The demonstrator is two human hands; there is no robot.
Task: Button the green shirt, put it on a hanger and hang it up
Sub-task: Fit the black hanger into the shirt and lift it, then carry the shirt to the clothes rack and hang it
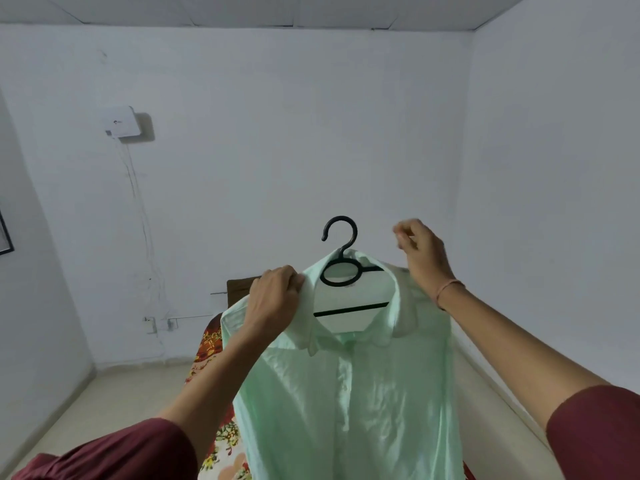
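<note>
Item: green shirt, on a black hanger, held up in the air before a white wall and above a bed with a floral cover. The front placket lies closed; the hook stands free above the collar.

Left hand: arm raised and part bent, back of the hand to the camera, fingers curled round the shirt's shoulder just beside the collar, gripping the cloth.

Right hand: forearm raised higher, wrist crossing in front of the shirt's other shoulder, fingers loosely curled above the cloth (blurred, nothing visible in them). A thin band circles this wrist.

Both forearms are bare, with maroon sleeves pushed back near the elbows.

Also present: a white box on the wall, cables hanging below it.
</note>
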